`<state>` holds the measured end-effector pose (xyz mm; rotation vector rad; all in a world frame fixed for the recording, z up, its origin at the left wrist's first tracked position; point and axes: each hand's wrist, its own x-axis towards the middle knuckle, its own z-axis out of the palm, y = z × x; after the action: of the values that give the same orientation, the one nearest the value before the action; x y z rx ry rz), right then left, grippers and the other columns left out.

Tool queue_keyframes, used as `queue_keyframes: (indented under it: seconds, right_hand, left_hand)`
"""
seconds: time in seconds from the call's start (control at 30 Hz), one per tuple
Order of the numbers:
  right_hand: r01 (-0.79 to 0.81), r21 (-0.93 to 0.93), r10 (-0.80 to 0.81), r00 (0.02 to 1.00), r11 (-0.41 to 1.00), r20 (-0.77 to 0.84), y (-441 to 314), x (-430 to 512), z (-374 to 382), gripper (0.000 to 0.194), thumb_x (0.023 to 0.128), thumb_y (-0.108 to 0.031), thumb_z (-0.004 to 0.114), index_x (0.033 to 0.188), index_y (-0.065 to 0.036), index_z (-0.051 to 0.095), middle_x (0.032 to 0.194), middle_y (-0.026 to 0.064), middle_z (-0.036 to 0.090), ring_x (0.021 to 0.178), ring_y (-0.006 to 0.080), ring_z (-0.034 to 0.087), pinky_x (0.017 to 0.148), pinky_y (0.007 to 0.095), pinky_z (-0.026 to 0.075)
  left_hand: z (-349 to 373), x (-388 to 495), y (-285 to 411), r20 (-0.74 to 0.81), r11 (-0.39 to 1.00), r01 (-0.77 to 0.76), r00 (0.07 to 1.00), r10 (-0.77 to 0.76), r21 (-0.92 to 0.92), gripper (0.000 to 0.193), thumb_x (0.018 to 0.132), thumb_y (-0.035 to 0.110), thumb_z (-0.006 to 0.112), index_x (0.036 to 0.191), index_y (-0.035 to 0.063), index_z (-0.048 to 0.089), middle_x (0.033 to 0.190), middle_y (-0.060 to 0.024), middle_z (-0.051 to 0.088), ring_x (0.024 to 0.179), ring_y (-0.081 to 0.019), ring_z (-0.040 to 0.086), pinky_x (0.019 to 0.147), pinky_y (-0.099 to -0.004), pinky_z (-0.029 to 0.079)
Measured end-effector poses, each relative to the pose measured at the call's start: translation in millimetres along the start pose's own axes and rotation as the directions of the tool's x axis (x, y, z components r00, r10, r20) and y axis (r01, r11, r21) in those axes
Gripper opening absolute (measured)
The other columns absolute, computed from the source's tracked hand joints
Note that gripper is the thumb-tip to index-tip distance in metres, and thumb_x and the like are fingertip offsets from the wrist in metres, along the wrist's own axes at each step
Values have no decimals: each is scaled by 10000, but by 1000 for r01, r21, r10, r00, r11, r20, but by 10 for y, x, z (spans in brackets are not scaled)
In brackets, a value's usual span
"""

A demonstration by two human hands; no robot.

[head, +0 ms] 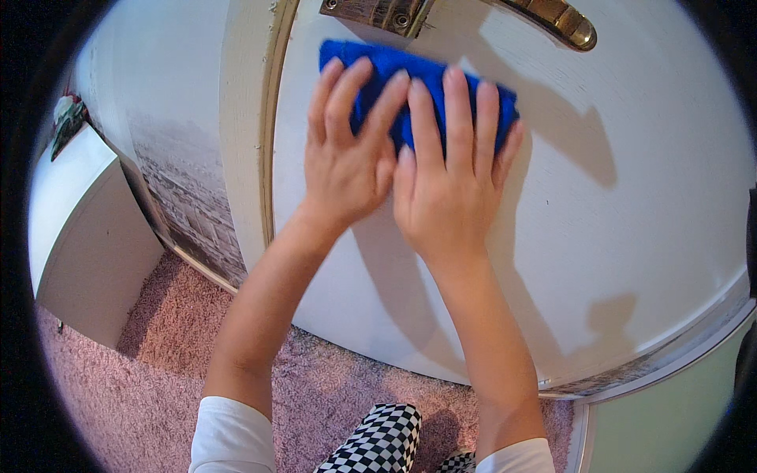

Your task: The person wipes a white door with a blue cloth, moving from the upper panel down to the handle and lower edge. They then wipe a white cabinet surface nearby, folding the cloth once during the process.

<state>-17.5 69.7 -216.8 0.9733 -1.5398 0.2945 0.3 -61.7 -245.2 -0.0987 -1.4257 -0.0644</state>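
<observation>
A folded blue cloth (387, 58) lies against the white door (639, 236), just below its metal lock plate (378, 13). My left hand (346, 159) presses the cloth's left part to the door with spread fingers. Flat over the right part is my right hand (446, 192), its fingers also apart and its thumb close to the left hand. Both hands look slightly blurred. Much of the cloth is hidden under the fingers; its upper edge and right end show. A brass-coloured door handle (556, 22) juts out above and to the right of the cloth.
The cream door frame (245, 118) runs along the left, beside a wall with printed wallpaper (183, 171). A white cabinet (89, 254) stands at far left with a small figure (68, 118) on it. Pink carpet (148, 402) covers the floor; my checkered trouser leg (378, 437) is below.
</observation>
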Motion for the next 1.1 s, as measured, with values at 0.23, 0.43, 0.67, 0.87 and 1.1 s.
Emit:
queue_keyframes:
  seconds: [0.23,0.43,0.67,0.87,1.1]
  right_hand:
    - [53,96,-51,998,994,-26,-335,39,288,502,811,-271,568,1296,-148,523,1429,79,394,1355,285,299,1097,559,117]
    - [69,35,-76,971,997,226,-674,-1011,452,543,863,-329,486,1384,-190,428,1498,30,297,1406,193,197,1126,496,82]
    - [140,5,-130,903,990,409,-1040,-2506,571,509,870,-234,501,1375,-198,451,1495,-2,308,1418,181,172,1134,493,55]
    - [49,20,-53,962,999,270,-722,-1747,432,439,869,-245,514,1298,-160,544,1442,30,402,1374,213,293,1119,512,113]
    - [8,13,-10,988,1000,154,-753,-1579,535,425,884,-253,496,1302,-193,536,1457,24,379,1386,229,267,1122,511,96]
  left_hand:
    - [-187,-188,-361,55,998,44,997,-47,52,460,857,174,437,1309,110,498,1408,-169,320,1328,-394,256,1103,-478,214]
    - [-401,-1480,-239,208,983,159,962,-175,90,479,848,162,419,1302,17,457,1421,-234,254,1325,-474,212,1084,-545,209]
    - [-808,-3071,85,452,958,267,845,-284,102,521,860,173,482,1331,-22,378,1459,-284,165,1328,-557,143,1060,-614,209]
    - [-521,-2109,114,357,973,230,906,-226,30,493,842,124,499,1312,-11,438,1450,-291,216,1322,-558,171,1064,-596,216]
    - [-414,-1865,-159,258,995,103,961,-101,6,496,826,150,460,1303,16,469,1454,-288,247,1339,-526,180,1090,-575,174]
